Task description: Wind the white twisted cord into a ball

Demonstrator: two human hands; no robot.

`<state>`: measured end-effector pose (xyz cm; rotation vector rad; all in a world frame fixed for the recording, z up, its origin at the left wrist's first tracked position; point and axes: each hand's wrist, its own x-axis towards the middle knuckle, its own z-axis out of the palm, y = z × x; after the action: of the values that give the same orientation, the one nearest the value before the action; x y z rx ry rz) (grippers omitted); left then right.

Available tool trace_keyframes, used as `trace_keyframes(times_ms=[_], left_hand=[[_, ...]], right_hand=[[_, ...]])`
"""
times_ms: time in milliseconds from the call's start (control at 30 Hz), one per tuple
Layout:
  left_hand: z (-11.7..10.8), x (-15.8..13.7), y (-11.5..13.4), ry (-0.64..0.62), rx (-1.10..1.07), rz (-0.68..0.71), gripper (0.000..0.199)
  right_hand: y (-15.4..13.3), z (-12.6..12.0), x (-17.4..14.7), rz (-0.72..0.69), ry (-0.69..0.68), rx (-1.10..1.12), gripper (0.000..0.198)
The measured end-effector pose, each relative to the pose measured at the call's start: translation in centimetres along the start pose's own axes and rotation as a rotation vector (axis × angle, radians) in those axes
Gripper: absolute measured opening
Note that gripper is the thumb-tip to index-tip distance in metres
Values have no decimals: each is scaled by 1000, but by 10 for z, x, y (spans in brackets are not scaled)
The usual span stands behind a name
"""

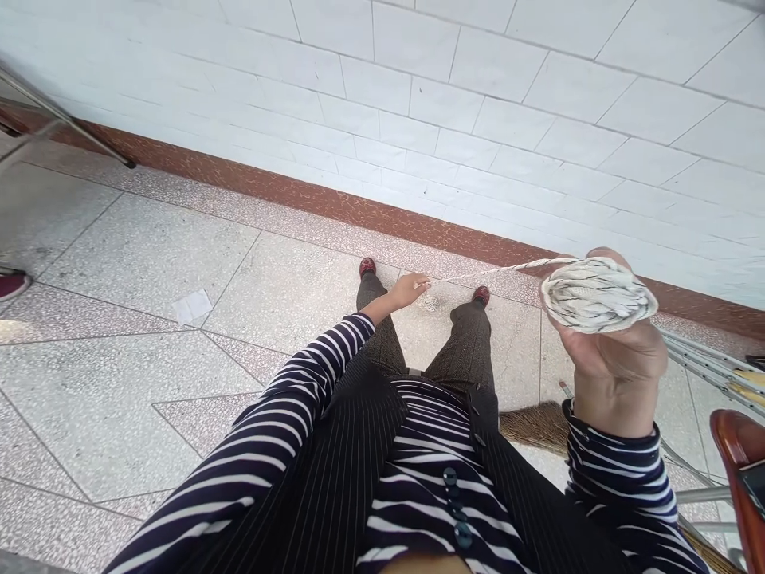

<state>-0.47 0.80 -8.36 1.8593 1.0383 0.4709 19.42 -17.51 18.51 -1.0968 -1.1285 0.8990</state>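
Note:
In the head view, my right hand [625, 359] is raised at the right with its palm up, closed around a wound bundle of white cord [601, 296] flecked with dark strands. A single twisted strand [499, 269] runs from the top of the bundle leftward to my left hand [409, 288]. That hand is lower, between my legs, with its fingers pinched on the cord. The strand looks stretched nearly straight between both hands. Just below my left fingers is a small pale tangle [429, 302], too blurred to identify.
A white tiled wall [418, 104] with a red-brown skirting stands ahead. On the floor lie a paper sheet [192, 306] and a straw broom [535, 424]. Metal legs [72, 119] stand at left, above a shoe [13, 285]. Metal rails [711, 363] and a wooden seat [738, 470] are at right.

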Motion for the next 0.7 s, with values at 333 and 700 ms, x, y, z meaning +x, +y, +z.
trace_keyframes(times_ms=[333,700], left_hand=[[-7,-3,5,-119,-61,-10,30],[-32,-10,-6,-27,-10,61,35]], right_hand=[[-17,-13,19,-58,260,294,44],[-32,-29,18,-177,351,548,35]])
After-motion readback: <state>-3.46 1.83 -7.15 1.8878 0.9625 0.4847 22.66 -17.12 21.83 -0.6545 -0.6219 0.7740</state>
